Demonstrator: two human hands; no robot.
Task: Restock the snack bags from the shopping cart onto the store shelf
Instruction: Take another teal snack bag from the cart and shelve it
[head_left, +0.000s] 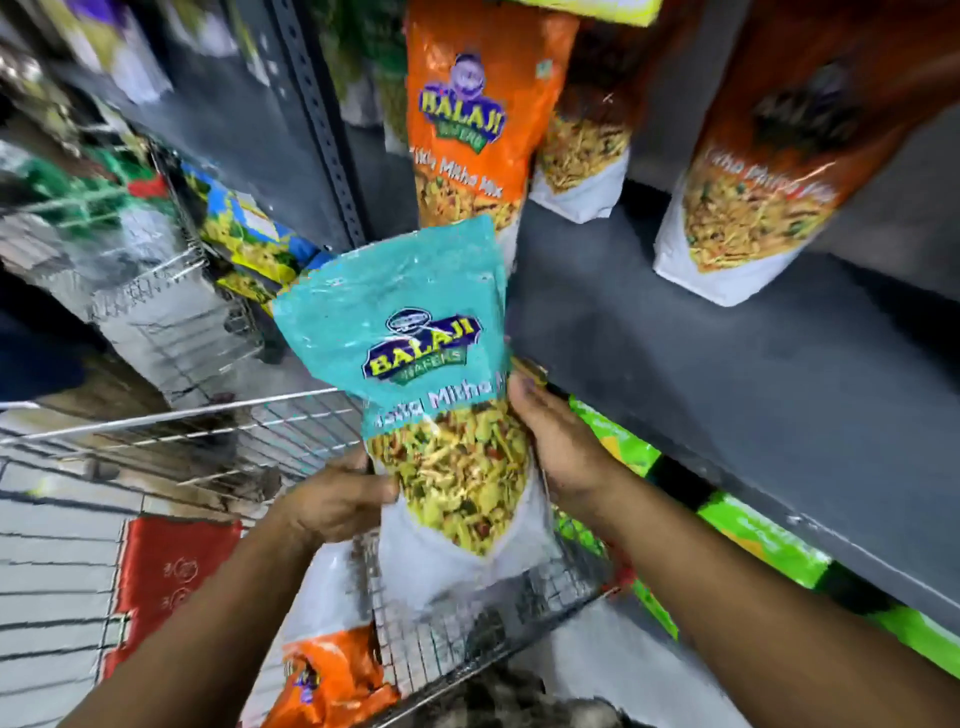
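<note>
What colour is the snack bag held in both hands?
Teal bag, white at the bottom; head view.

This is a shop aisle. A dark metal shelf (727, 374) with a slotted upright (332, 156) carries identical orange snack bags (462, 119) standing in a row, branded and facing out. Below the shelf, green packets (763, 540) line a lower tier. Just left of the shelf stands a wire shopping cart (467, 623) holding more bags, and further left of it wire baskets (171, 291) with other packets.
</note>
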